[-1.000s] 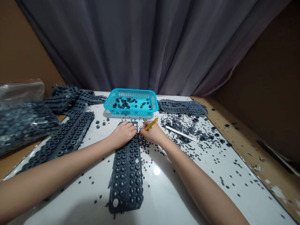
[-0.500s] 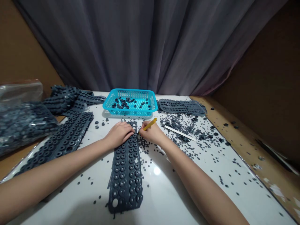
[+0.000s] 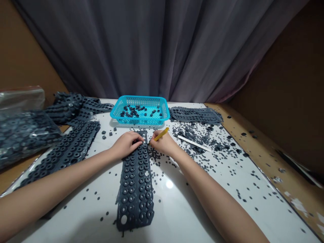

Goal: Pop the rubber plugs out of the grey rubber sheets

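Observation:
A dark rubber sheet point(image 3: 135, 189) with rows of moulded rings lies lengthwise in front of me, with a few round holes where rings are gone. My left hand point(image 3: 128, 144) rests on its far end, fingers bent and holding it, thumb and forefinger slightly apart near a hole. My right hand point(image 3: 162, 141) is closed round a slim yellow-handled tool point(image 3: 162, 134), held like a pen. The tool's lower end points at the sheet's right edge; its tip is too small to make out.
A blue basket point(image 3: 140, 120) with loose black rings stands behind. More ring sheets point(image 3: 63, 148) and a clear bag point(image 3: 27, 135) of dark parts lie left. Another sheet point(image 3: 196, 115), a white strip point(image 3: 193, 143) and many small black discs point(image 3: 192, 133) are on the right.
My left thumb and fingers have drawn back a little to the left and parted, showing more of the sheet's far end. My right hand has hardly moved.

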The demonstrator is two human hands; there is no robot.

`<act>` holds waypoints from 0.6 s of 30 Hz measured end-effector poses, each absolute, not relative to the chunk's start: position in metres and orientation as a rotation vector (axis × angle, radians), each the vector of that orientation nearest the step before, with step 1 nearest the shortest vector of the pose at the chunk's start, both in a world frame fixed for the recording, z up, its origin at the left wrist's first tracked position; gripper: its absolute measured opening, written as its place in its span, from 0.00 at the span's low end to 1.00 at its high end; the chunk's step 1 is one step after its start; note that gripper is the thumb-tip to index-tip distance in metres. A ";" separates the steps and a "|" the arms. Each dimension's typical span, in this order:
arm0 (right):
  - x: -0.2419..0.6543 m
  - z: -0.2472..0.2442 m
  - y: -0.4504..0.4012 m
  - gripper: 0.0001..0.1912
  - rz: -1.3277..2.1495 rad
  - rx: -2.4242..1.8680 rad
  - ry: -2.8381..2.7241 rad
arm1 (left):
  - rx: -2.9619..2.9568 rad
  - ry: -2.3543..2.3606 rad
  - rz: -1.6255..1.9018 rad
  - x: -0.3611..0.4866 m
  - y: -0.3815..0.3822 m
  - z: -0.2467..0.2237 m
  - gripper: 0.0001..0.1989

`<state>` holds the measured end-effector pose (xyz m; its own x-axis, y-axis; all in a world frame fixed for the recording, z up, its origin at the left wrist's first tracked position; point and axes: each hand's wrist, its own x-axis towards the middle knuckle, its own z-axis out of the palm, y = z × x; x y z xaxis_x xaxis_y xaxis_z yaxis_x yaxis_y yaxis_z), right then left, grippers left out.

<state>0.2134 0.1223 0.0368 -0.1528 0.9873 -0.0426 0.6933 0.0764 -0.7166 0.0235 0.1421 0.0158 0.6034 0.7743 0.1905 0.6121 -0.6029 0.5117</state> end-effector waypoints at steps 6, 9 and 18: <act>0.214 0.037 0.122 0.05 0.860 -1.680 -1.896 | 2.272 1.191 0.620 0.022 0.143 0.016 0.07; 0.214 0.037 0.122 0.05 0.863 -1.686 -1.891 | 2.133 1.246 0.673 0.015 0.147 0.014 0.08; 0.213 0.038 0.122 0.06 0.889 -1.664 -1.885 | 1.381 1.092 0.846 0.005 0.145 0.015 0.18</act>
<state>0.2132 0.1221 0.0377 -0.1542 0.9856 -0.0698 0.6809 0.0548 -0.7303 0.0052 0.1454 0.0151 0.3131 0.9447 -0.0977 0.1411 0.0554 0.9884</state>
